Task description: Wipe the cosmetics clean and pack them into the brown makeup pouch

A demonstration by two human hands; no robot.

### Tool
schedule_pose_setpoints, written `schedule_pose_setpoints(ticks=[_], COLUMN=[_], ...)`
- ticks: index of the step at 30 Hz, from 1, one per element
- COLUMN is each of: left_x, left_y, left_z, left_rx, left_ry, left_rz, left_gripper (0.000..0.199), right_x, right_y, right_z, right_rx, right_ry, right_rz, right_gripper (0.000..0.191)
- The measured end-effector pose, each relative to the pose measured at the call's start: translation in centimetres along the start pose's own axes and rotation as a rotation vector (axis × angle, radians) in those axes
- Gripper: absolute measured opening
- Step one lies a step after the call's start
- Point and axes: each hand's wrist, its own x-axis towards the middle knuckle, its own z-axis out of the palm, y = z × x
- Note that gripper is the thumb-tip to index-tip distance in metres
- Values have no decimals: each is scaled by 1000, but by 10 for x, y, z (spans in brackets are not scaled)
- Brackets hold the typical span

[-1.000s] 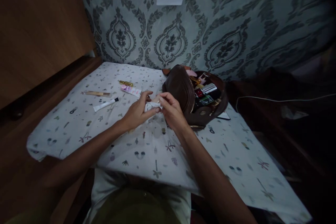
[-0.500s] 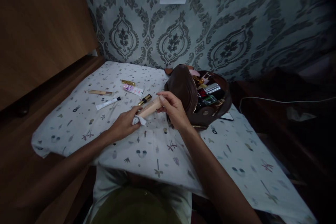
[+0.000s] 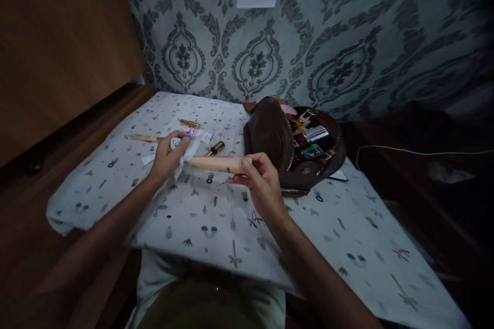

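A beige tube (image 3: pixel 216 164) lies nearly level between my hands, above the patterned cloth. My right hand (image 3: pixel 260 180) pinches its right end between thumb and fingers. My left hand (image 3: pixel 170 154) is closed on a crumpled white wipe (image 3: pixel 183 157), which is at the tube's left end. Behind the tube lies a black and gold small tube (image 3: pixel 215 148). Farther back are a gold tube (image 3: pixel 190 124) and a pink and white tube (image 3: pixel 200 134), partly hidden. A thin beige tube (image 3: pixel 144 138) and a white tube (image 3: pixel 148 160) lie left, both partly covered by my left hand.
An open brown bag (image 3: pixel 270 133) full of cosmetics stands right of my hands, with a flat dark-edged item (image 3: pixel 339 175) beside it. Patterned cloth (image 3: pixel 216 216) covers the surface. A wooden cabinet (image 3: pixel 69 51) is at left, and a white cable (image 3: pixel 417 152) runs at right.
The beige tube has turned closer to level and shifted nearer me. My left hand has moved left and up with the white wipe, now more spread out. My right hand has moved slightly right and down.
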Motion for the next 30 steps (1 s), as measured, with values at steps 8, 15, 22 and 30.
schedule_pose_setpoints(ticks=[8,15,22,30], left_x=[29,29,41,66], left_y=[4,20,41,117], left_z=[28,27,46,111], left_rx=[-627,-591,-255,579], left_ry=[462,329,55,-634], left_rz=[-199,-271,-11,645], left_gripper=[19,15,27,47], right_x=[-29,-36,-37,-20], right_y=[24,14,-43,-132], right_z=[20,10,-36,-113], right_rx=[343,301,59,-283], right_ry=[78,52,87,308], right_rz=[307,240,-106,-606], right_gripper=[50,43,33,27])
